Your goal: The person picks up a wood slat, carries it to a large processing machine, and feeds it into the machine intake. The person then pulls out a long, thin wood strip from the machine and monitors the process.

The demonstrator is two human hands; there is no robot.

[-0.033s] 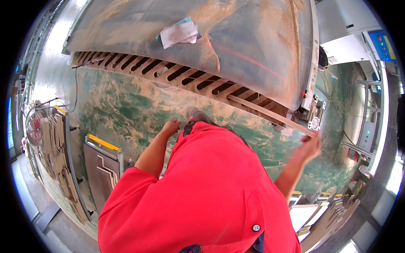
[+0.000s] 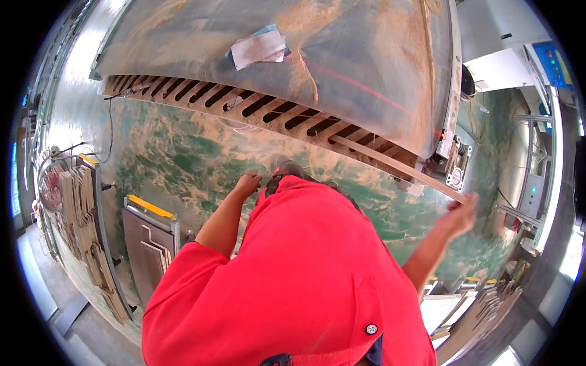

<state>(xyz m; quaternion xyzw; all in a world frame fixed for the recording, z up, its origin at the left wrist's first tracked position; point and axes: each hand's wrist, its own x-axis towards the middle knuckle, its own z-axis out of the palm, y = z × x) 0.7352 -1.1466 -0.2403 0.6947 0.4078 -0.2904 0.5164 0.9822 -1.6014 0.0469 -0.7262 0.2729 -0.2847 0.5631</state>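
A long thin wooden strip [image 2: 406, 168] slants from the slotted ledge out past the machine's near right corner. Its near end is pinched in my right hand [image 2: 459, 218], whose fingers are closed. The strip's far end lies over the slots of the dusty slotted ledge [image 2: 268, 125]. My left hand [image 2: 248, 183] hangs beside my body over the floor, its fingers curled in, and nothing shows in it.
Behind the ledge spreads a grey machine bed [image 2: 360, 43] streaked with sawdust, with a folded cloth [image 2: 259, 50] and a red light line on it. Wheeled racks of boards [image 2: 146, 244] stand at left, more boards [image 2: 473, 311] at lower right. Sawdust covers the green floor [image 2: 201, 152].
My right hand has moved slightly to the right and outward, drawing the wooden strip along with it. The left hand has stayed in place.
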